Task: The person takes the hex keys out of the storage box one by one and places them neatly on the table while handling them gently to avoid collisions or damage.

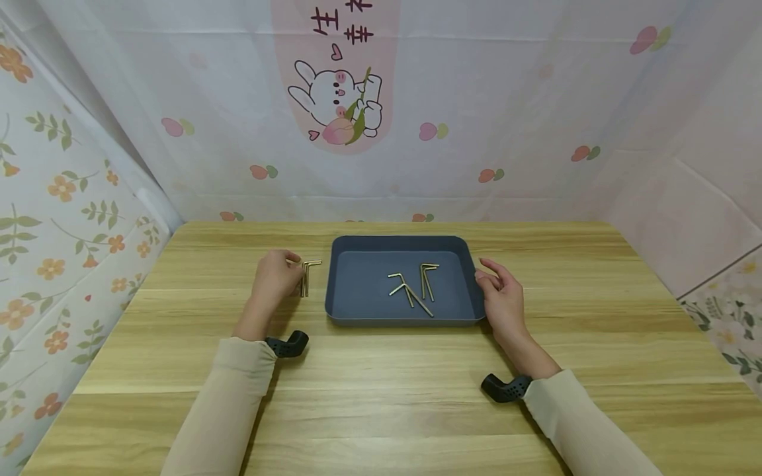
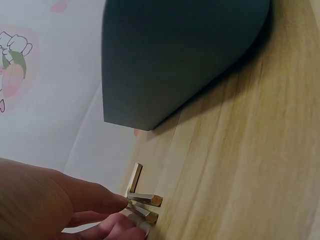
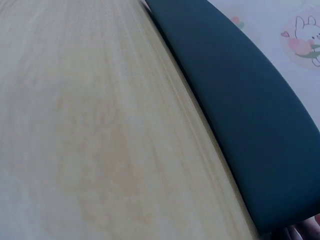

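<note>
In the head view, my left hand is left of a dark blue-grey tray, at a small group of brass-coloured hex keys on the table. The left wrist view has the index fingertip and other fingers closing around one hex key, with another hex key right beside it. Several more hex keys lie scattered inside the tray, some crossing. At the tray's right side, my right hand touches the rim with its thumb, fingers fairly straight along the outside. Its fingertips are mostly hidden in the right wrist view.
The tray stands on a wood-grain table, its side wall filling part of the right wrist view. A patterned cloth hangs behind the table. Flowered cloth borders the left side. Black wrist mounts sit on both forearms.
</note>
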`<control>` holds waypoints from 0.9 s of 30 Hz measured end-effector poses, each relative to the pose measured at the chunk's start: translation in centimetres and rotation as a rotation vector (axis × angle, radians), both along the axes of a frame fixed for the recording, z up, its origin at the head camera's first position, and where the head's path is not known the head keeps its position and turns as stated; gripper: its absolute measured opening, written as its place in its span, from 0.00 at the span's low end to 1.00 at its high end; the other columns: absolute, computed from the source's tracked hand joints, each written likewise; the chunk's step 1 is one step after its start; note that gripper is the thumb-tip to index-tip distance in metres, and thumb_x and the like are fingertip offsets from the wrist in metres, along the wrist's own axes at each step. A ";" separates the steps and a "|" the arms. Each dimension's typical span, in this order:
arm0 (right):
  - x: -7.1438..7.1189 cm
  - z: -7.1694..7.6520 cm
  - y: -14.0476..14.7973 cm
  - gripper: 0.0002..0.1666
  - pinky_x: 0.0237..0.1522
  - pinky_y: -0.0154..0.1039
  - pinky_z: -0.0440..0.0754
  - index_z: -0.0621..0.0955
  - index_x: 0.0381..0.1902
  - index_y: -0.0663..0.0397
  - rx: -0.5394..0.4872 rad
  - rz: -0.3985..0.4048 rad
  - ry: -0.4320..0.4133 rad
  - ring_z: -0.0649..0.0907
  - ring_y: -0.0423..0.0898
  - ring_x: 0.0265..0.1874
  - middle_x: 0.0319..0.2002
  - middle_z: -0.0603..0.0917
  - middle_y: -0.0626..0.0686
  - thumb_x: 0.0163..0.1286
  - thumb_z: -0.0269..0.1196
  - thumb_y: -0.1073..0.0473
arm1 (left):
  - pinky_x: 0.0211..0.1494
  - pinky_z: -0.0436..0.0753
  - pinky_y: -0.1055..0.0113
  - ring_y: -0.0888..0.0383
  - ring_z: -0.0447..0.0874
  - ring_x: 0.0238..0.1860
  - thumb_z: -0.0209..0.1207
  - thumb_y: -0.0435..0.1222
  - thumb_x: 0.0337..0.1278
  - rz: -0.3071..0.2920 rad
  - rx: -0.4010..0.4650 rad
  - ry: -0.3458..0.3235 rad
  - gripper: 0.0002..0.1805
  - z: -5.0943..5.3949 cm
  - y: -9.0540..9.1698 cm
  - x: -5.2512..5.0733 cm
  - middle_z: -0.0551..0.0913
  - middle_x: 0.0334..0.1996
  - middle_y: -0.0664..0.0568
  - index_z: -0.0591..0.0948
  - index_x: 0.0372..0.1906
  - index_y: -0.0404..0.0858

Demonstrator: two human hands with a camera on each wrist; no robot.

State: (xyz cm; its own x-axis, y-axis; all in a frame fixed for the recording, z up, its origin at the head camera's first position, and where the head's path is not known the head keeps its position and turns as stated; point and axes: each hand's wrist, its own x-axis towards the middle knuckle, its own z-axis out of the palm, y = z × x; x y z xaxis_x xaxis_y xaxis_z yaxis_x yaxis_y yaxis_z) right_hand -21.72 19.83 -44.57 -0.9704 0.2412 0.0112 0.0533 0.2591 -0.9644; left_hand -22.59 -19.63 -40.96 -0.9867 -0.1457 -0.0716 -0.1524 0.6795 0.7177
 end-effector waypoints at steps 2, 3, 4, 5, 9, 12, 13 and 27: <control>0.0 -0.1 0.0 0.24 0.47 0.18 0.76 0.75 0.70 0.50 0.003 0.003 0.002 0.80 0.23 0.44 0.60 0.83 0.64 0.79 0.56 0.58 | 0.29 0.77 0.69 0.62 0.79 0.18 0.51 0.30 0.61 -0.001 -0.008 0.011 0.20 -0.1 0.1 0.0 0.88 0.39 0.35 0.81 0.56 0.26; 0.0 -0.1 0.0 0.24 0.47 0.18 0.76 0.75 0.70 0.50 0.005 0.005 0.003 0.80 0.23 0.44 0.60 0.83 0.65 0.79 0.56 0.58 | 0.28 0.77 0.69 0.62 0.79 0.18 0.50 0.30 0.61 -0.001 -0.010 0.015 0.20 -0.1 0.1 0.0 0.88 0.38 0.36 0.81 0.55 0.27; 0.0 -0.1 0.0 0.24 0.47 0.18 0.75 0.75 0.70 0.50 0.005 0.006 0.004 0.80 0.23 0.44 0.60 0.83 0.65 0.79 0.56 0.58 | 0.27 0.77 0.69 0.63 0.79 0.18 0.50 0.30 0.61 -0.002 -0.014 0.020 0.21 -0.1 0.2 0.1 0.87 0.38 0.36 0.81 0.55 0.27; 0.0 -0.1 0.0 0.24 0.47 0.18 0.75 0.75 0.70 0.50 0.005 0.008 0.005 0.80 0.23 0.44 0.60 0.82 0.65 0.79 0.56 0.58 | 0.27 0.76 0.70 0.63 0.78 0.18 0.50 0.31 0.61 -0.003 -0.018 0.023 0.20 -0.2 0.2 0.1 0.87 0.38 0.37 0.81 0.55 0.27; 0.1 -0.1 0.0 0.24 0.48 0.18 0.75 0.75 0.70 0.50 0.008 0.009 0.008 0.80 0.23 0.44 0.60 0.82 0.65 0.79 0.56 0.58 | 0.26 0.77 0.70 0.63 0.79 0.17 0.53 0.31 0.62 -0.004 -0.017 0.021 0.20 -0.3 0.4 0.0 0.85 0.40 0.38 0.81 0.56 0.28; 0.1 -0.1 0.0 0.24 0.47 0.18 0.75 0.75 0.70 0.50 0.012 0.009 0.010 0.79 0.23 0.44 0.60 0.83 0.65 0.79 0.55 0.58 | 0.26 0.78 0.71 0.64 0.79 0.17 0.56 0.31 0.62 -0.001 -0.016 0.015 0.19 -0.3 0.5 0.0 0.84 0.40 0.39 0.81 0.57 0.29; 0.1 -0.1 0.0 0.24 0.47 0.18 0.75 0.75 0.70 0.50 0.012 0.008 0.010 0.79 0.23 0.44 0.60 0.83 0.65 0.79 0.55 0.58 | 0.26 0.78 0.71 0.64 0.79 0.16 0.57 0.30 0.62 0.000 -0.013 0.012 0.19 -0.3 0.5 -0.1 0.83 0.39 0.40 0.81 0.57 0.29; 0.0 -0.1 0.0 0.24 0.48 0.18 0.74 0.75 0.70 0.51 0.008 0.009 0.014 0.80 0.22 0.44 0.61 0.82 0.65 0.79 0.55 0.59 | 0.37 0.77 0.63 0.49 0.81 0.37 0.56 0.31 0.60 0.012 -0.080 0.040 0.19 -0.3 0.9 -0.1 0.85 0.42 0.40 0.82 0.55 0.30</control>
